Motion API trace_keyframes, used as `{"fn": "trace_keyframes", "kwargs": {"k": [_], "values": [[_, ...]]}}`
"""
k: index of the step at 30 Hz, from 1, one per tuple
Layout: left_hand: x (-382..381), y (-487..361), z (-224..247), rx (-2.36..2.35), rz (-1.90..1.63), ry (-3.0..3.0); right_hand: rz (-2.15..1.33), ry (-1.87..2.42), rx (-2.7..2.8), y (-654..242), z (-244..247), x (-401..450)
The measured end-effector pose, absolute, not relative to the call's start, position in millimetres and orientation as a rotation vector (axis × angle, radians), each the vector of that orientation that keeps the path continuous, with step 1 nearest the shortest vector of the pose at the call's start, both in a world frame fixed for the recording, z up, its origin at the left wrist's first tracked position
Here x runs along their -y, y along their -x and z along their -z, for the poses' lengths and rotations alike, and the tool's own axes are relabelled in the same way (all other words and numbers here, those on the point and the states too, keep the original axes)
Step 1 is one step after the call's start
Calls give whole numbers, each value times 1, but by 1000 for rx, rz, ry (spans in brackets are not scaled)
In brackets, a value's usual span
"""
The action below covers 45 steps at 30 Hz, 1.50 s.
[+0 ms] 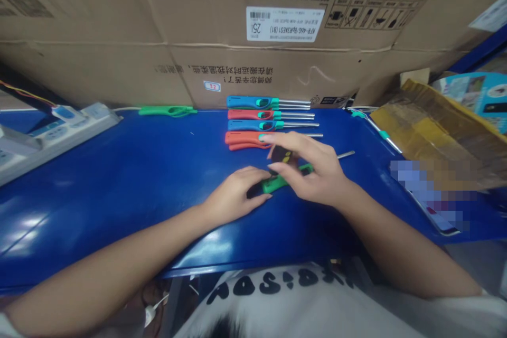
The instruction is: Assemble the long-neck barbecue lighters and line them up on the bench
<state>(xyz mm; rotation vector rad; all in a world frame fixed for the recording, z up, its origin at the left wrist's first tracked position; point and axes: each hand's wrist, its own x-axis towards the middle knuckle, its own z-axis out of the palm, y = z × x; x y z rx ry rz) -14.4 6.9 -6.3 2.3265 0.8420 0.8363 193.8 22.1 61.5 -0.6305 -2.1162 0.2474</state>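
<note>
A green long-necked gas lighter (275, 184) lies low over the blue table, its metal tube pointing right and slightly away. My left hand (235, 195) is closed at the lighter's handle end, thumb and fingers pinching it. My right hand (312, 169) grips a short black handle with yellow marks (282, 155) between thumb and fingers, just above the lighter. The lower end of that black piece is hidden. Just beyond my hands lie an orange lighter (243, 139), a blue one (249, 125), a red one (247, 114) and another blue one (241, 102), stacked in a row, tubes to the right.
A green handle shell (166, 111) lies at the back left, near a white power strip (59, 134). At right are metal tubes with teal parts (384, 135), a taped cardboard piece (431, 132) and a phone (430, 206). A large cardboard sheet (119, 74) stands behind the table (119, 169).
</note>
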Motion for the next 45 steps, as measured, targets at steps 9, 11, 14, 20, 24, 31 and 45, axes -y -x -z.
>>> {"fn": "trace_keyframes", "kwargs": {"k": [9, 11, 14, 20, 24, 31, 45], "values": [[-7, 14, 6, -849, -828, -2327, -322, 640, 2162, -193, -76, -23], [-7, 14, 6, -833, -849, -2327, -111, 616, 2142, -195, -77, -24], [-7, 14, 6, -828, -844, -2311, 21, 651, 2092, -197, -75, -23], [-7, 14, 5, -836, -841, -2312, -391, 649, 2067, -197, -78, -24], [-7, 14, 5, -828, -848, -2318, -48, 619, 1985, -197, -75, -24], [-8, 14, 7, -810, -848, -2339, -514, 501, 2046, -194, -74, -25], [-8, 15, 8, -823, -861, -2364, -85, 496, 2098, -192, -62, -31]]}}
